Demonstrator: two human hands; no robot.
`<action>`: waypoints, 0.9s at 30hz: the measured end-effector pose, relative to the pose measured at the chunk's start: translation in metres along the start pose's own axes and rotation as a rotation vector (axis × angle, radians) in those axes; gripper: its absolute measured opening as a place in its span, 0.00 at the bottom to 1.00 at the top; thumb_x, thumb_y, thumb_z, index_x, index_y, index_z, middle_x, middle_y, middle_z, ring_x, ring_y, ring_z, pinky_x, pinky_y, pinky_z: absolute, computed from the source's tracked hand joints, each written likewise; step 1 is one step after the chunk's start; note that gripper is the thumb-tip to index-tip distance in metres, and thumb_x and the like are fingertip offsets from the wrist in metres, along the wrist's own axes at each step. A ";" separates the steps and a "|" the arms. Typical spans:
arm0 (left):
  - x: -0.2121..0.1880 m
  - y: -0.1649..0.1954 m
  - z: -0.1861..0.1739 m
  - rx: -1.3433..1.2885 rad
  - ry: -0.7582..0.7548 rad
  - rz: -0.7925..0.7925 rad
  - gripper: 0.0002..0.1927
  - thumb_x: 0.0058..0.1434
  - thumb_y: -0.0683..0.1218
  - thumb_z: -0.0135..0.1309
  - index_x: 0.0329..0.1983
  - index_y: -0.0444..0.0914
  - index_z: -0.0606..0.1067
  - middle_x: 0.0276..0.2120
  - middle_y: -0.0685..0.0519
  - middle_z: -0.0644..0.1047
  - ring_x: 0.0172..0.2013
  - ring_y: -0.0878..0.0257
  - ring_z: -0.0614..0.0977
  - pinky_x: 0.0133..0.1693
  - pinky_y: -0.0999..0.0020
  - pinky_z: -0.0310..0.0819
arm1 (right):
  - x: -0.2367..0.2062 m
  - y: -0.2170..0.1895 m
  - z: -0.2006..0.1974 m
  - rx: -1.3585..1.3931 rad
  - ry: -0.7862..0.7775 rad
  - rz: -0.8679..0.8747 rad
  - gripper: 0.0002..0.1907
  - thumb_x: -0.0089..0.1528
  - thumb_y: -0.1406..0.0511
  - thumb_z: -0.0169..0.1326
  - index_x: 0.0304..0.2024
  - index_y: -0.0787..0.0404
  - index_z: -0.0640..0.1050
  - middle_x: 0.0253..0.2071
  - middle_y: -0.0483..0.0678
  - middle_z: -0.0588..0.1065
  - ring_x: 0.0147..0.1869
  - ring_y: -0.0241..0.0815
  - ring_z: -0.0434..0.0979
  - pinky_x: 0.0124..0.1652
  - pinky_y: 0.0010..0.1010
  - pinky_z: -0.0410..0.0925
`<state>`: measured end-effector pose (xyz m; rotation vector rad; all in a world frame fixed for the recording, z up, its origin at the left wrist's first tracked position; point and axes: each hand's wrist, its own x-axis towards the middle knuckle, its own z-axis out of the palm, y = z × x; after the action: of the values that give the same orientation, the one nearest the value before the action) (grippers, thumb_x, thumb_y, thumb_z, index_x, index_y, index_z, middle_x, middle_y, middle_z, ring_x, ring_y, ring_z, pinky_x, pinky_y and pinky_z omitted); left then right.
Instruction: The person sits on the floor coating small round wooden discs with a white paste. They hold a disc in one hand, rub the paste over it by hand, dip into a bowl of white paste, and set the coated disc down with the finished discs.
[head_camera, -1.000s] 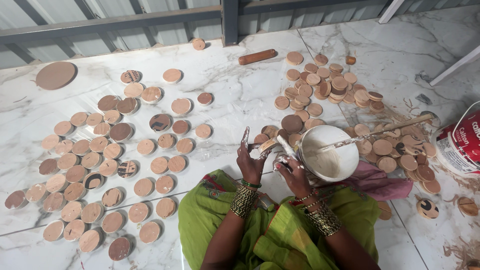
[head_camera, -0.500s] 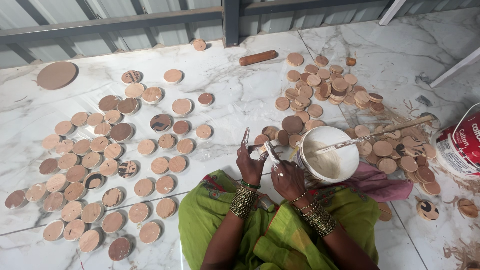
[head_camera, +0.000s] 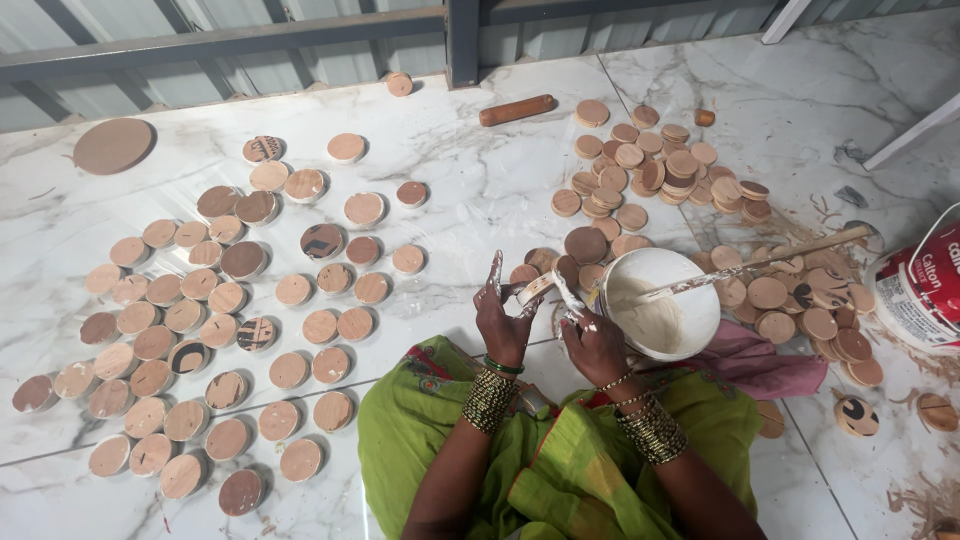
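Note:
I sit on a white marble floor in a green garment. My left hand (head_camera: 500, 318) holds a small round wooden disc (head_camera: 534, 290) at its edge, fingers smeared with white paste. My right hand (head_camera: 592, 340) grips a paste-covered brush or tool (head_camera: 566, 293) whose tip touches that disc. Just right of my hands stands a white bowl (head_camera: 700, 330) of pale paste, with a long wooden stick (head_camera: 770, 262) resting across it.
Many wooden discs lie spread in rows on the left (head_camera: 215, 330). A loose heap of discs (head_camera: 660, 175) lies far right, more around the bowl. A wooden roller (head_camera: 516, 109), a large disc (head_camera: 113, 145), a red-and-white tub (head_camera: 925, 290), a pink cloth (head_camera: 760, 365).
My hands stay over the same spot; the right hand has shifted slightly while working the tool on the disc. Nothing else on the floor has moved.

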<state>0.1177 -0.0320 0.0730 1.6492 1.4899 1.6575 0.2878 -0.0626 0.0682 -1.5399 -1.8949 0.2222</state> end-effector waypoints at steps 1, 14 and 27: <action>0.000 0.001 0.000 -0.001 0.002 0.005 0.53 0.47 0.42 0.74 0.75 0.39 0.60 0.32 0.55 0.82 0.38 0.61 0.80 0.49 0.63 0.69 | -0.001 -0.004 -0.001 -0.034 -0.016 0.026 0.09 0.61 0.63 0.57 0.39 0.63 0.80 0.27 0.59 0.77 0.31 0.61 0.77 0.32 0.49 0.68; -0.001 0.004 0.003 0.036 0.007 0.035 0.51 0.50 0.39 0.69 0.76 0.38 0.58 0.34 0.51 0.82 0.41 0.55 0.78 0.52 0.61 0.69 | 0.003 -0.047 -0.016 -0.250 0.032 -0.296 0.15 0.55 0.70 0.55 0.45 0.61 0.82 0.34 0.51 0.79 0.34 0.51 0.80 0.36 0.44 0.69; 0.000 0.001 0.005 0.090 -0.009 0.099 0.55 0.46 0.41 0.73 0.75 0.35 0.57 0.40 0.49 0.82 0.39 0.56 0.79 0.52 0.61 0.67 | 0.001 -0.023 -0.022 -0.316 0.105 -0.201 0.12 0.59 0.67 0.55 0.46 0.58 0.80 0.41 0.51 0.81 0.35 0.48 0.80 0.37 0.41 0.71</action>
<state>0.1223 -0.0305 0.0725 1.8030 1.5215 1.6531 0.2826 -0.0744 0.0971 -1.5106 -2.0549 -0.2547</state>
